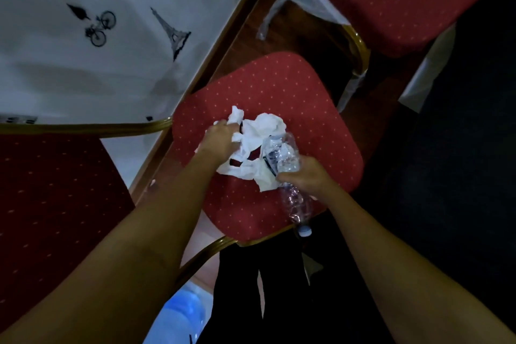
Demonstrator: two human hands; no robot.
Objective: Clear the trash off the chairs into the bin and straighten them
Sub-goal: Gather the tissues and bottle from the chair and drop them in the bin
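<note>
A red dotted chair seat [293, 86] with a gold frame lies below me in the head view. Crumpled white tissue paper [259, 134] is piled on its middle. My left hand [220, 138] is on the left side of the pile, fingers curled into the paper. My right hand [307, 176] grips a crushed clear plastic bottle [282, 153] around its middle. The bottle's cap end [304, 230] points toward me, past the seat's front edge. Its other end lies over the paper.
A second red chair [405, 3] stands at the upper right, a third [50, 204] at the left. A wall with black Eiffel Tower and bicycle prints [100, 28] fills the upper left. A bluish plastic object [181, 310] is on the floor beside my dark trousers.
</note>
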